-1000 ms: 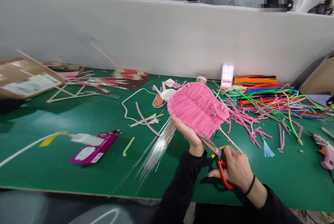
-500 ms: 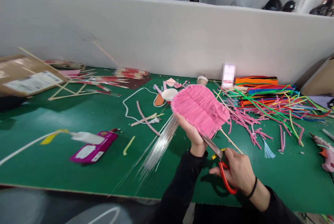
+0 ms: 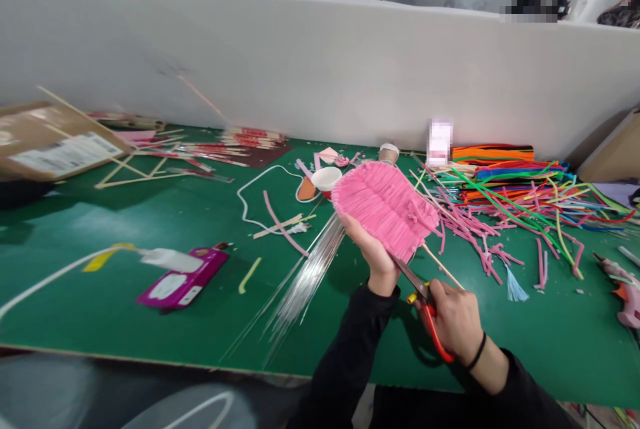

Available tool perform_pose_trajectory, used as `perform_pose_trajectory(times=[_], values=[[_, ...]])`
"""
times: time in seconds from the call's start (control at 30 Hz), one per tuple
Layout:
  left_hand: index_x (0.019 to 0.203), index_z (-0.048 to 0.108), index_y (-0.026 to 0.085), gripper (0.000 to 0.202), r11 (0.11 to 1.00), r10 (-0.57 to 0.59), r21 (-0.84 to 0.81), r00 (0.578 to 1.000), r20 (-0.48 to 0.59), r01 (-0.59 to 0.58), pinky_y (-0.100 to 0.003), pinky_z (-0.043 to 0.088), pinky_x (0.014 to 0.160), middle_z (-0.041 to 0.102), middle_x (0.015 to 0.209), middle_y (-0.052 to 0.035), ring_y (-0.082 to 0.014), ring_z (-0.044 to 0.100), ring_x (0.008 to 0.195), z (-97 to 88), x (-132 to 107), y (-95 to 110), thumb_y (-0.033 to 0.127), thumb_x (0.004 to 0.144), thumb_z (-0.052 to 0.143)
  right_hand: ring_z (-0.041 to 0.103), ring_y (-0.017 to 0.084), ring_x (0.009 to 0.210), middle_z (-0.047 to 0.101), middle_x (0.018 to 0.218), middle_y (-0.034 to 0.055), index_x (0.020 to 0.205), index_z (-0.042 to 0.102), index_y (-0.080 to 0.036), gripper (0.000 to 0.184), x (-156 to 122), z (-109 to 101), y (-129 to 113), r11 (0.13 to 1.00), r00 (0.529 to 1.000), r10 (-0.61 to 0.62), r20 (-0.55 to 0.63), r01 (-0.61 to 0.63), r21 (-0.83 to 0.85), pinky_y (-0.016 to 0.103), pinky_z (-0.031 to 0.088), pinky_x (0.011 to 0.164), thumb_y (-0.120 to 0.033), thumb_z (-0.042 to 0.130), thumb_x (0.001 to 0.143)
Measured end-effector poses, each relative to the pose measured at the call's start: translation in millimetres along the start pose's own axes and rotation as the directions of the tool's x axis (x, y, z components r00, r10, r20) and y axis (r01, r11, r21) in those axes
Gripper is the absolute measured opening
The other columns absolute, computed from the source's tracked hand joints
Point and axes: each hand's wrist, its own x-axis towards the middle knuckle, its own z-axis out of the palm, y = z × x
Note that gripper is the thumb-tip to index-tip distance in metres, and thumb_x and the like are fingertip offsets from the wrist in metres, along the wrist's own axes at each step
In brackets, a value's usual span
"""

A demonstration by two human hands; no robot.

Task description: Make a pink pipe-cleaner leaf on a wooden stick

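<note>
While the pink ribbed piece [image 3: 377,202] is clasped by the left hand [image 3: 373,252] — its fingers hidden beneath — the scissors [image 3: 423,291] are gripped by the right hand [image 3: 457,316], curled around the red handles, with the blades directed at the piece's near edge. The piece is held above the green table [image 3: 175,342]. A thin stick [image 3: 443,266] is seen between the piece and the right hand. Silver wires [image 3: 315,272] are spread to the left, and pink fuzzy stems [image 3: 473,232] are strewn to the right.
</note>
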Motion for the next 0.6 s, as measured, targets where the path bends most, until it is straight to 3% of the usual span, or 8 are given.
perform_pose_trajectory(times=[0.23,0.4,0.5,0.6], values=[[0.153,0.017,0.021,0.069,0.995,0.041,-0.090,0.998,-0.041,-0.045,-0.029,0.022,0.119,0.014,0.161,-0.0013,-0.0161,0.014,0.146,-0.5,5.1,0.2,0.058,0.095,0.021,0.048,0.010,0.042,0.059,0.052,-0.0011,0.068,0.052,-0.020,0.015,2.4,6.6,11.0,0.999,0.999,0.004,-0.047,-0.002,0.048,0.025,0.021,0.049,-0.026,0.048,0.082],[0.154,0.012,0.024,0.072,0.998,0.068,0.005,0.998,-0.009,-0.068,-0.032,0.026,0.118,0.011,0.161,0.0026,-0.0185,0.011,0.146,-1.6,2.9,2.8,0.062,0.093,0.018,0.047,0.010,0.042,0.058,0.052,-0.0014,0.069,0.052,-0.020,0.013,2.1,8.3,11.6,0.998,0.999,0.001,-0.042,0.001,0.062,0.025,0.021,0.048,-0.022,0.048,0.081],[0.154,0.004,0.018,0.076,0.996,0.078,0.043,0.995,-0.060,-0.075,-0.035,0.017,0.121,0.002,0.162,0.0004,-0.0201,0.001,0.146,-2.6,0.9,3.1,0.060,0.093,0.019,0.050,0.010,0.044,0.059,0.055,-0.0012,0.070,0.051,-0.020,0.020,3.2,5.9,10.2,0.995,0.998,-0.049,-0.033,0.052,0.088,0.024,0.023,0.049,-0.026,0.046,0.088],[0.154,0.004,0.018,0.077,0.997,0.067,0.052,0.996,-0.065,-0.063,-0.034,0.015,0.122,0.002,0.162,-0.0007,-0.0200,-0.001,0.146,-4.4,0.3,2.2,0.062,0.093,0.018,0.053,0.011,0.048,0.059,0.058,-0.0002,0.072,0.050,-0.019,0.033,6.1,2.9,8.0,0.993,0.996,-0.088,-0.024,0.090,0.083,0.023,0.026,0.050,-0.043,0.045,0.094]])
